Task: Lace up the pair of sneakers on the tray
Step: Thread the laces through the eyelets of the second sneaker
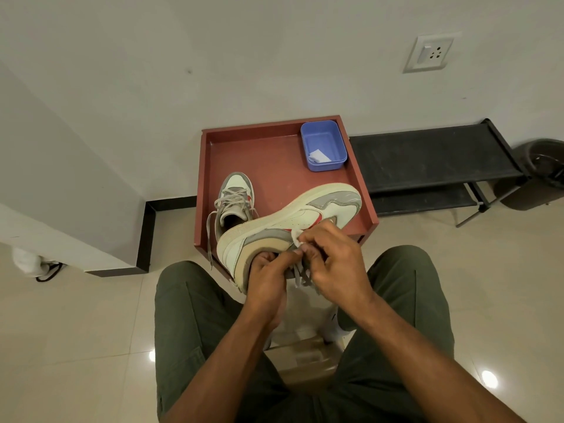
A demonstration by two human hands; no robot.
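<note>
- Head view: left hand (266, 279) grips heel end of tilted sneaker (293, 224), held over tray (274, 166) near edge.
- Right hand (332, 261) pinches grey lace (300, 277) at the eyelets.
- Second sneaker (233, 203) upright, laced, by tray's left edge.
- Blue tub (323, 145) in far right corner.

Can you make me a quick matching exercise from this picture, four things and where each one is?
Things:
1. blue tub
2. laced sneaker
3. tilted sneaker
4. wall socket

Places:
A. standing on the tray's left side
B. held in both hands
C. upper right, on the wall
D. tray's far right corner

Pairs: 1-D, 2-A, 3-B, 4-C
</note>
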